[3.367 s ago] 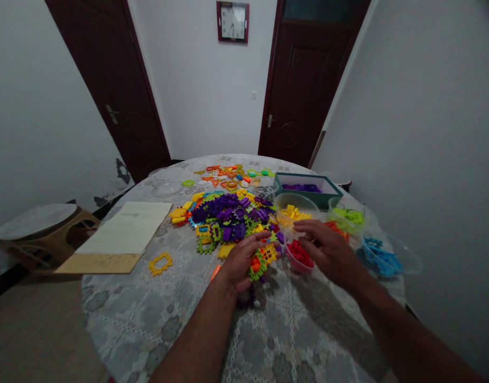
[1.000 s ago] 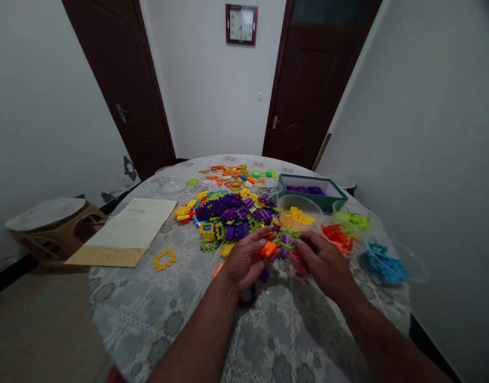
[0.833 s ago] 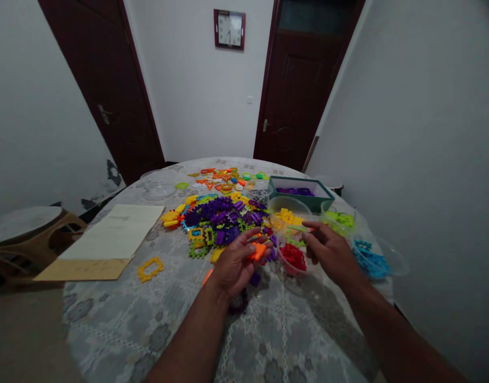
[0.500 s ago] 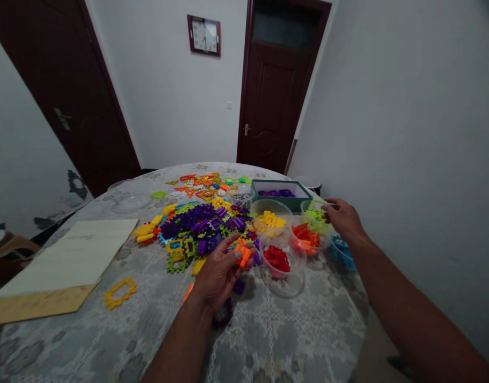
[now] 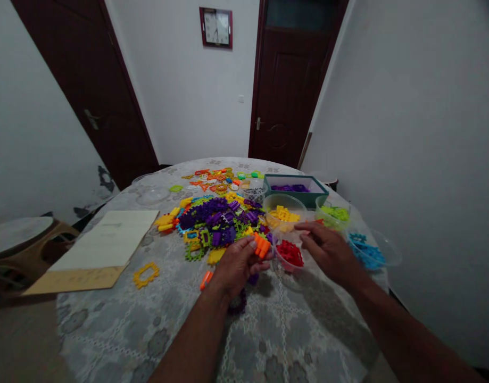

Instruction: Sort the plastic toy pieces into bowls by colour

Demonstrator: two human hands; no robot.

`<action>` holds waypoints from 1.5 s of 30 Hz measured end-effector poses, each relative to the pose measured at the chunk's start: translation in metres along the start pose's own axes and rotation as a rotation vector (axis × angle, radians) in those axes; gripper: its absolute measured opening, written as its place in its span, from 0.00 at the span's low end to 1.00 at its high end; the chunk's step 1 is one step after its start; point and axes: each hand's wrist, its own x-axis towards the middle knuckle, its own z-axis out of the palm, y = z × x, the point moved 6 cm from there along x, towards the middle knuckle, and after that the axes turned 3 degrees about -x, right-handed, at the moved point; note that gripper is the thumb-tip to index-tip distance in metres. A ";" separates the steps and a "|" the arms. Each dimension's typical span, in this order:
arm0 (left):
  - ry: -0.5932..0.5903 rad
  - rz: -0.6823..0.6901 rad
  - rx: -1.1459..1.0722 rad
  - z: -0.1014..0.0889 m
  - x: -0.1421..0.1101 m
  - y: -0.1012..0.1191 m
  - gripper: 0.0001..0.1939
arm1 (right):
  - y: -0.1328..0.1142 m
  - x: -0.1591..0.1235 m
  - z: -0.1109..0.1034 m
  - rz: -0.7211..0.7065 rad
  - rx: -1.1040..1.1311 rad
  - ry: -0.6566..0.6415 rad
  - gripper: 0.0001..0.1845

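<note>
My left hand (image 5: pixel 240 266) is closed around orange plastic building pieces (image 5: pixel 262 246), held just in front of a mixed pile (image 5: pixel 224 218) of purple, yellow and green toy parts. My right hand (image 5: pixel 328 250) hovers over the clear bowls with its fingers stretched to the left and nothing visible in them. Below its fingertips is a bowl of red pieces (image 5: pixel 289 254). Behind it, orange pieces (image 5: pixel 314 221) are mostly hidden. Yellow pieces (image 5: pixel 283 214) fill a bowl beyond, green pieces (image 5: pixel 334 213) another, and blue pieces (image 5: pixel 364 251) one at the right.
A dark green box (image 5: pixel 314 199) with purple parts stands behind the bowls. To the left lie a cream sheet on cardboard (image 5: pixel 104 239) and a single yellow frame piece (image 5: pixel 146 275). Small orange parts (image 5: pixel 214 181) are scattered at the back, beside a clear lid (image 5: pixel 152 195).
My right hand has moved from the green bowl leftward and nearer, over the red and orange bowls. My left hand still holds the orange pieces. The view has turned slightly left.
</note>
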 end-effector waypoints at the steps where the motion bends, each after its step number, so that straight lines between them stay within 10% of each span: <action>1: -0.018 -0.005 -0.003 0.001 -0.001 0.000 0.14 | -0.019 -0.005 0.010 -0.107 0.013 -0.032 0.16; 6: -0.154 -0.018 0.016 0.007 -0.006 0.002 0.20 | -0.072 -0.017 0.045 -0.422 0.015 -0.141 0.18; 14: -0.068 -0.043 0.034 -0.001 -0.003 -0.001 0.19 | -0.073 -0.020 0.047 -0.360 -0.016 -0.138 0.12; 26: 0.259 0.264 -0.122 -0.022 -0.006 0.030 0.17 | 0.065 0.017 -0.043 0.293 -0.300 0.166 0.20; 30: 0.334 0.338 -0.155 -0.028 -0.008 0.037 0.18 | 0.061 0.004 -0.052 0.271 -0.347 0.385 0.22; 33: 0.364 0.409 -0.156 -0.032 -0.009 0.042 0.17 | 0.022 -0.019 -0.028 0.127 -0.205 0.410 0.18; 39: 0.490 0.683 -0.065 -0.043 -0.024 0.064 0.16 | -0.077 -0.081 0.078 -0.474 0.040 0.050 0.19; 45: 0.647 0.766 0.076 -0.050 -0.039 0.082 0.16 | -0.074 -0.098 0.121 -0.431 -0.117 -0.036 0.24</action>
